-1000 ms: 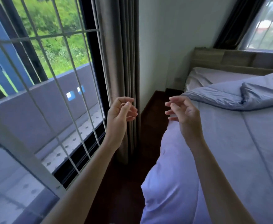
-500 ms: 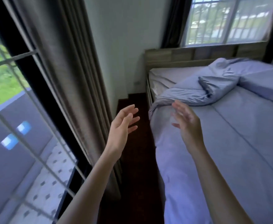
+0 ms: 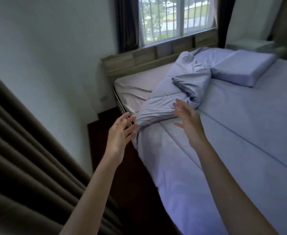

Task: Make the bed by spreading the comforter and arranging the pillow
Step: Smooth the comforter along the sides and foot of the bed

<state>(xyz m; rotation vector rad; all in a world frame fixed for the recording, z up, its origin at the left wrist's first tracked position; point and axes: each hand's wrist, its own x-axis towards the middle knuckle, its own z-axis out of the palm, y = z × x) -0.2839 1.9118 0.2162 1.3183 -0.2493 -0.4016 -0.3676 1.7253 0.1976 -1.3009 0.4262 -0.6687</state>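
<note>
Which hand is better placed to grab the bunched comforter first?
Probably the right hand: its open fingers sit over the bunched comforter. The left hand, also open, hangs beside the bed's edge, over the floor.

View: one head-worn wide-angle camera — no second view shares the scene.
Position: standing beside the bed (image 3: 241, 150), over the dark floor (image 3: 105, 133) strip along its edge.
Facing: forward and down, toward the headboard (image 3: 139, 61) and window (image 3: 173, 19) at the upper centre of the frame.
Tilt: rolled — the bed runs diagonally to the lower right.
Nearness: both forearms reach in from the bottom edge; curtain (image 3: 29, 158) close at lower left.
</note>
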